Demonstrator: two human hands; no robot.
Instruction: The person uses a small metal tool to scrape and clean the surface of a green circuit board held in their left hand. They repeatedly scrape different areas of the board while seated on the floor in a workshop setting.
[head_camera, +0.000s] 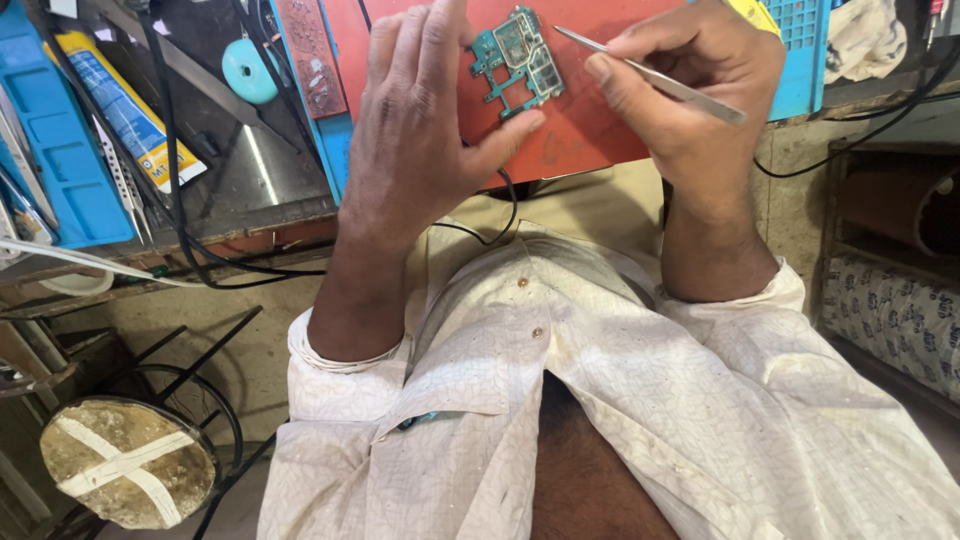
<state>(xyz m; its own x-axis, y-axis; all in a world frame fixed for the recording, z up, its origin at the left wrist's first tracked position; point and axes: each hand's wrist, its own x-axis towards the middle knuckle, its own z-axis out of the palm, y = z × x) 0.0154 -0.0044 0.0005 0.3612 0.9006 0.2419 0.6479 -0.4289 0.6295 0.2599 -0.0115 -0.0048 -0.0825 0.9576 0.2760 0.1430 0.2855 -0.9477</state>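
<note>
Steadying the green circuit board (517, 60) on the red mat (590, 130), our left hand (420, 130) pins it between thumb and fingers (432, 40). Our right hand (690, 85) pinches metal tweezers (650, 75), their tip poised just beside the board's upper edge. We judge a light, braced touch works best here. The worktop (250, 180) is crowded: blue trays (55, 150), a glue tube (125, 110), black cables (180, 220). A taped stool (125, 460) stands below.
</note>
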